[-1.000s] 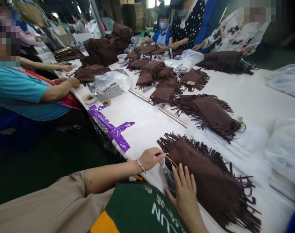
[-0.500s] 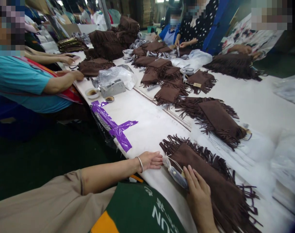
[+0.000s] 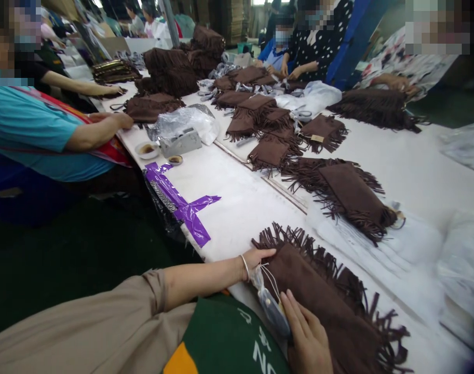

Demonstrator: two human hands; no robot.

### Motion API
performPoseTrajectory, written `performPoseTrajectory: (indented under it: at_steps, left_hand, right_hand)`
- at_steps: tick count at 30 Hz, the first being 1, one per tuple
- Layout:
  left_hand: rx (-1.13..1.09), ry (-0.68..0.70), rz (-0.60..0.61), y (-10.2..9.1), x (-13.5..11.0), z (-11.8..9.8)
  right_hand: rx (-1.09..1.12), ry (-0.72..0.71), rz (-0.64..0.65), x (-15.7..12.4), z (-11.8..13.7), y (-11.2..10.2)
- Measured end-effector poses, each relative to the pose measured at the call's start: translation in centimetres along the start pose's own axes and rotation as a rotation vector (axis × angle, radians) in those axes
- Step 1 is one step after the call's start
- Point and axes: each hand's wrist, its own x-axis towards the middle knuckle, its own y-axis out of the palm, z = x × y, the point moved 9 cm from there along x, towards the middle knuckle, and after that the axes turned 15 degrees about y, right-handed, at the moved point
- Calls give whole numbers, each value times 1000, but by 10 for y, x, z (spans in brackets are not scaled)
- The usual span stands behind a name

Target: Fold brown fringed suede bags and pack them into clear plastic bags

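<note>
Head view: from where I stand, a brown fringed pouch point(image 3: 318, 291) lies on the desk point(image 3: 237, 208), close to its near edge, with its long axis running roughly alongside that edge. Everything turns on how it lies from the hands: just beyond them and off to the right. The left hand point(image 3: 256, 257) is nearer its left end, one digit stretched over the corner; the others are hidden, so I can't tell whether it grips. The right hand point(image 3: 307, 332) rests against the near long side, fingers straight and together rather than clenched; its thumb is out of sight, so a pinch can't be ruled out. Between the hands, along that side, sits a plastic-wrapped strap point(image 3: 273, 311) with a white string point(image 3: 273, 280). Purple tape point(image 3: 195, 223) marks the near edge farther left; another pouch point(image 3: 349, 192) lies beyond.
</note>
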Motion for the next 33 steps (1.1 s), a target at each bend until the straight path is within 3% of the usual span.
performPoseTrajectory:
  at_steps: [4, 6, 8, 10, 12, 15, 18, 23, 27, 29, 31, 33]
  left_hand:
    - [-112, 184, -46, 8, 8, -39]
    - [-32, 302, -18, 21, 4, -57]
    - [256, 469, -2, 34, -6, -72]
    - [711, 667, -6, 51, -21, -80]
    - [1124, 793, 60, 72, -34, -70]
    - [1576, 871, 345, 99, -44, -34]
    - [1895, 884, 584, 106, -48, -7]
    - [2033, 862, 902, 122, -46, 16]
    - [2046, 835, 1102, 142, -45, 40]
    - [2054, 802, 1181, 149, -46, 51]
    - [2049, 768, 1254, 155, -48, 60]
    - [2036, 743, 1295, 159, -50, 67]
  right_hand:
    - [22, 37, 18, 2, 4, 3]
    - [-2, 12, 24, 2, 9, 7]
    - [-53, -32, 9, 1, 13, 10]
    - [-98, -78, -5, -1, 14, 13]
    - [-114, -116, -16, -5, 13, 14]
    - [-100, -149, -31, -19, 4, 11]
    - [-69, -64, -35, -49, -23, 8]
    - [72, 476, -87, -128, -87, -7]
    - [54, 894, -234, -169, -106, -34]
    - [53, 894, -234, -162, -100, -40]
    - [71, 814, -155, -147, -96, -36]
    - [71, 859, -128, -142, -107, -37]
